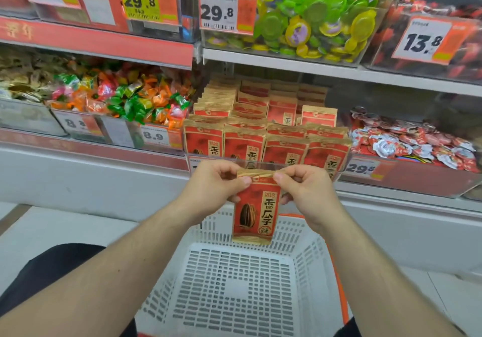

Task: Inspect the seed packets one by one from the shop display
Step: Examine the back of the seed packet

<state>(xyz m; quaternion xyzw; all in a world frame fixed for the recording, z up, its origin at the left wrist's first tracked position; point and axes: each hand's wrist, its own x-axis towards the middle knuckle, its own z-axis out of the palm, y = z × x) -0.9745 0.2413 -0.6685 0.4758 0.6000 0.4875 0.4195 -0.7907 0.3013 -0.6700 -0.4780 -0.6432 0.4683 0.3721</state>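
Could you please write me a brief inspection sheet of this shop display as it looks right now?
Surface: lower shelf, with a price strip along its front edge.
Job's things: seed packet held upright over the white basket; stocked seed packets standing in rows behind.
Clutter: wrapped sweets to the left, red-and-white sachets to the right.
Hands: left hand and right hand each pinch a top corner of the packet.
Cables: nothing seen.
Surroundings: upper bin of green and yellow jelly cups; price tags.

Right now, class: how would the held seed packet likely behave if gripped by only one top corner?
The seed packet hangs flat from the left hand and right hand, so probably light and fairly stiff. Its glossy film looks slippery; it might swing or slip.
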